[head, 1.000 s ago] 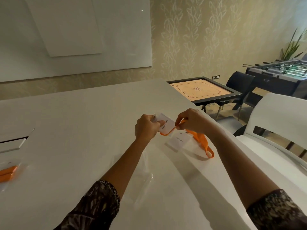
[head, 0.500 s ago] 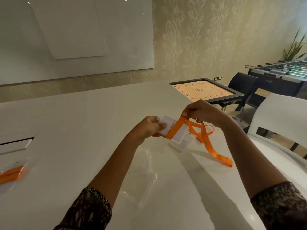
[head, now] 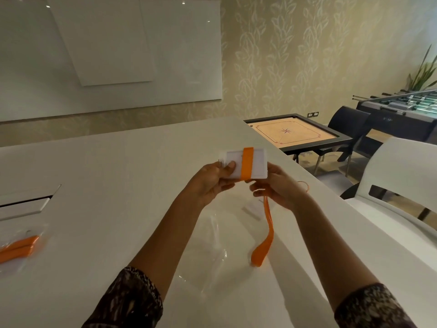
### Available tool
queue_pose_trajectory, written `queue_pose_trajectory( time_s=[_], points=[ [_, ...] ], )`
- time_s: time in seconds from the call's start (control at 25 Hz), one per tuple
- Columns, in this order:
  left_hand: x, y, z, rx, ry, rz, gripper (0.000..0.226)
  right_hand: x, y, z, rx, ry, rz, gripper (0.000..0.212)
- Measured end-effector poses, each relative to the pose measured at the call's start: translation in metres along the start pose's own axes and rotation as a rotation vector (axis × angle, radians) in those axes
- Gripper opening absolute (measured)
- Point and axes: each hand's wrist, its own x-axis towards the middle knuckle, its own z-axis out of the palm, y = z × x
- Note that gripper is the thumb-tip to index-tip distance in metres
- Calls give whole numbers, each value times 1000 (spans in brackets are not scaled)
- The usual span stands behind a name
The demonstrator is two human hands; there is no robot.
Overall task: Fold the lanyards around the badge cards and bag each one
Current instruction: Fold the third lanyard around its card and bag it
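Note:
A white badge card (head: 256,163) is held up above the table, with one turn of orange lanyard (head: 247,166) wrapped across its middle. My left hand (head: 210,182) pinches the card's left end, thumb on its face. My right hand (head: 279,189) sits under the card's right end, its fingers curled round the lanyard strap, whose loose loop (head: 263,242) hangs down to the table. Below my hands lie clear plastic bags (head: 212,242). A second badge card (head: 251,210) lies flat on the table under my right hand.
A bagged orange lanyard (head: 17,248) lies at the white table's (head: 113,185) left edge, near a cable hatch (head: 26,204). A white chair (head: 402,185) stands close on the right. A carrom board table (head: 295,136) and a foosball table (head: 399,110) stand behind it.
The card rose and turned face-on. My right hand swung from above the card to below it, carrying the strap once around. The loose lanyard end now hangs down.

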Motion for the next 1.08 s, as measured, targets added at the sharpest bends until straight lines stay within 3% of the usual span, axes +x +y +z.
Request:
queue_pose_trajectory(
  time_s=[0.24, 0.52, 0.68, 0.92, 1.08],
  points=[
    [8, 19, 1, 68, 231, 11, 43, 13, 7, 25, -64, 165, -45, 18],
    [12, 24, 1, 96, 272, -44, 38, 18, 6, 43, -131, 149, -197, 23],
    [13, 26, 2, 123, 294, -45, 37, 20, 5, 52, -155, 190, -196, 17],
    [21, 19, -4, -8, 500, 102, 24, 12, 1, 54, -258, 197, 49, 26],
    [27, -7, 3, 76, 686, 169, 34, 4, -7, 68, -348, 258, 237, 29]
  ],
)
